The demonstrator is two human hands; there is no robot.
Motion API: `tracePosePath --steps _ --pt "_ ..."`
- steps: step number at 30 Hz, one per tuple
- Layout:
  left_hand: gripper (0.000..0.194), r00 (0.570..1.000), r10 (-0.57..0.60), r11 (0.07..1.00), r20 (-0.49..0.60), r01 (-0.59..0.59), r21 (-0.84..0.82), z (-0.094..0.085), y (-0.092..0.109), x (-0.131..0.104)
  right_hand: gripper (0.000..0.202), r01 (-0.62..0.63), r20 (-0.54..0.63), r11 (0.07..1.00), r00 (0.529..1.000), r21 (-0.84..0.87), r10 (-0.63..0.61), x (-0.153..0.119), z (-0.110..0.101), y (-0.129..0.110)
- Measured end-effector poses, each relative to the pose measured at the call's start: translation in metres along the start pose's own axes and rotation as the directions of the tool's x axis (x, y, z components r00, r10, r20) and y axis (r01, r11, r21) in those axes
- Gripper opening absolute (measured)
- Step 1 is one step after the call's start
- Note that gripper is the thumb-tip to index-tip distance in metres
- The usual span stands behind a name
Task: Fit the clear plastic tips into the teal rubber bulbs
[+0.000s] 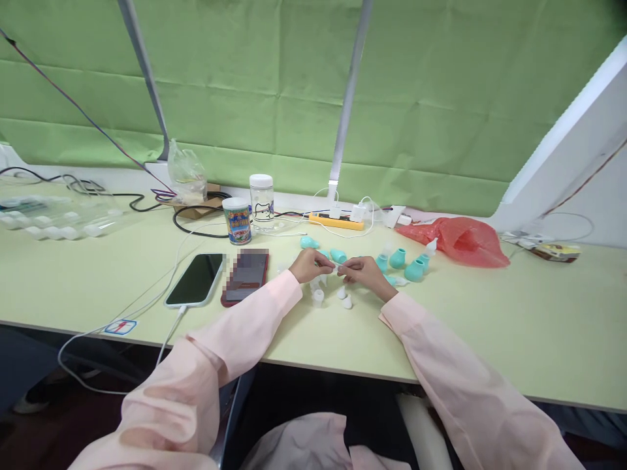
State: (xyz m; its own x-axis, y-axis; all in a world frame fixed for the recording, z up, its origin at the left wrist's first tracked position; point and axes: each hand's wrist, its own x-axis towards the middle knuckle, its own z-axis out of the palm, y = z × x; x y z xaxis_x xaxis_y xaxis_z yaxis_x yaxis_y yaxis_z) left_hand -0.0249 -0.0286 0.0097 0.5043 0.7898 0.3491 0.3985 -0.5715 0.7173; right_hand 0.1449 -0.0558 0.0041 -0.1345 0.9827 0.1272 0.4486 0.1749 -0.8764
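My left hand (pixel 311 265) and my right hand (pixel 363 273) meet above the table, fingertips closed on a small translucent white piece (pixel 336 267) between them. Its exact kind is too small to make out. Just below the hands lie several small white plastic parts, among them a ring-topped cap (pixel 318 298) and a nozzle-like tip (pixel 347 301). Behind the fingers rest teal squeeze bulbs (pixel 337 255). To the right of my right hand several more teal bulbs (pixel 414 269) stand with their openings up, one nearby carrying a clear pointed tip (pixel 432 247).
Left of my hands lie a white-cased phone (pixel 194 281) on a cable and a red-cased phone (pixel 246 277). Behind them stand a printed can (pixel 238 222) and a clear jar (pixel 262 202). A yellow power strip (pixel 336 222) and a red plastic bag (pixel 455 240) sit at the back.
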Motion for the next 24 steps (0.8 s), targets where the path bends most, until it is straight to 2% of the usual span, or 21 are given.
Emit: tracePosePath --steps 3,9,13,19,24 --pt "0.021 0.999 0.041 0.999 0.006 -0.041 -0.033 0.001 0.001 0.000 0.022 -0.109 0.064 0.971 0.993 0.213 0.097 -0.004 0.001 -0.007" --pt "0.023 1.000 -0.002 0.998 -0.012 0.002 -0.061 -0.001 0.006 -0.002 0.020 -0.237 0.193 0.897 0.966 0.374 0.174 -0.006 0.000 -0.005" --pt "0.024 1.000 -0.010 0.999 -0.013 0.009 -0.051 -0.002 0.008 -0.002 0.019 -0.244 0.205 0.875 0.964 0.419 0.171 -0.003 0.000 0.000" --pt "0.021 0.998 0.017 0.997 -0.064 -0.013 0.070 0.000 0.007 -0.002 0.020 -0.251 0.203 0.871 0.963 0.423 0.178 -0.002 -0.001 0.002" --pt "0.019 0.996 0.029 0.994 -0.081 -0.020 0.108 0.001 0.012 -0.004 0.020 -0.269 0.210 0.862 0.958 0.430 0.194 -0.002 -0.001 0.000"
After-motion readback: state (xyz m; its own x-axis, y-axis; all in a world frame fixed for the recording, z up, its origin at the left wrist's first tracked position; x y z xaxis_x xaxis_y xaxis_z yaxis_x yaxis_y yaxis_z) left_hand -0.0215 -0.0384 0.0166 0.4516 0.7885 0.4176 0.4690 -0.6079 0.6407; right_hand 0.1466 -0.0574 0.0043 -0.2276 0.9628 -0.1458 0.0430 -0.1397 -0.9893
